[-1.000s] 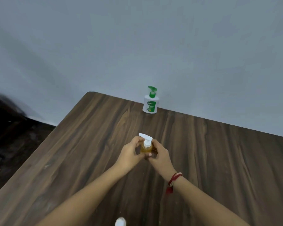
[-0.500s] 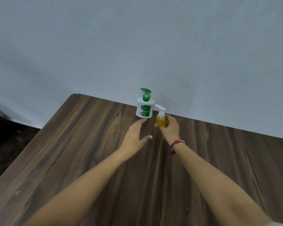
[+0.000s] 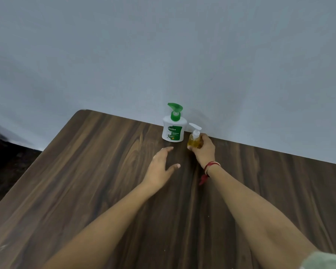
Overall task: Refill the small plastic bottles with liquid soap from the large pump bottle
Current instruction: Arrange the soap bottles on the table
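Our right hand [image 3: 204, 151] grips the small bottle [image 3: 194, 141], its fingers [image 3: 205, 136] curled round the amber-filled body below the white pump. The small bottle stands upright at the far edge of the desk [image 3: 85, 171], just beside the large pump bottle [image 3: 172, 131], which is white with a green pump and sits against the wall [image 3: 163, 45]. Our left hand [image 3: 160, 167] hovers near the large pump bottle without touching it, fingers [image 3: 166, 149] straight and the thumb spread apart. A red thread band [image 3: 210, 165] circles our right wrist.
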`<control>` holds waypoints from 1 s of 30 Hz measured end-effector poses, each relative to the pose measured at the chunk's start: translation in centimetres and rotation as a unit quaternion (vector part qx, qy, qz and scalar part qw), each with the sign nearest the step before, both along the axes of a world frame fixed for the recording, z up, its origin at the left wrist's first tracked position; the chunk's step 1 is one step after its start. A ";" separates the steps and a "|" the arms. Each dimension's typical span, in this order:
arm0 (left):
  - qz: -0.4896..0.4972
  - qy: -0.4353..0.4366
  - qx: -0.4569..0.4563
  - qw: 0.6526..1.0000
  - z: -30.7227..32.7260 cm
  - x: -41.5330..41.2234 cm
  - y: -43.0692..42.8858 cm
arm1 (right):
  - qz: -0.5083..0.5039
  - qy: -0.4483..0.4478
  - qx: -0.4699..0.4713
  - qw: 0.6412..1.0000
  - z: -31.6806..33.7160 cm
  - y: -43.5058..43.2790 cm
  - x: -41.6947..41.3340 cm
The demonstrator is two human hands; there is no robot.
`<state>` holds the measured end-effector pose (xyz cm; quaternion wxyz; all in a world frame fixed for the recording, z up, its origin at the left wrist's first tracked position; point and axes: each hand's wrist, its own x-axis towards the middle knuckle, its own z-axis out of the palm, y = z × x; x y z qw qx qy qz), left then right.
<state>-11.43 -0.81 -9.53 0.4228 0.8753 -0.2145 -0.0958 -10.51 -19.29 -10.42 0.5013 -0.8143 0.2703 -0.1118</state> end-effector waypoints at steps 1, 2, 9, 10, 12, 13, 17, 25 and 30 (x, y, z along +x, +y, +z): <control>0.001 -0.002 -0.006 1.000 -0.2 0.0 0.0 | 0.000 -0.001 0.000 1.000 -0.1 0.0 0.3; 0.002 -0.005 -0.011 1.000 -0.3 0.0 0.0 | 0.000 -0.003 -0.001 1.000 -0.2 0.0 0.5; -0.006 -0.004 0.010 1.000 -0.8 -0.8 1.3 | 0.001 0.005 0.000 1.000 -0.5 -0.3 1.5; -0.007 -0.006 0.010 1.000 -0.9 -1.1 1.6 | -0.002 0.005 0.003 1.000 -0.6 -0.4 1.3; -0.005 -0.006 0.006 1.000 -0.8 -1.9 2.5 | -0.016 0.002 0.017 1.000 -0.5 -0.4 0.5; -0.003 -0.004 0.005 1.000 -0.8 -2.4 3.1 | -0.026 0.001 0.024 0.999 -0.2 -0.3 -0.2; 0.009 -0.001 0.007 1.000 -0.5 -5.6 5.9 | -0.053 0.002 0.052 0.997 1.9 1.5 -5.2; 0.020 -0.008 0.014 1.000 2.3 -12.7 12.8 | 0.019 -0.006 0.116 0.993 4.9 8.5 -19.1; 0.049 0.005 0.021 0.999 3.5 -18.6 17.7 | 0.092 0.000 0.124 0.988 5.2 12.4 -26.5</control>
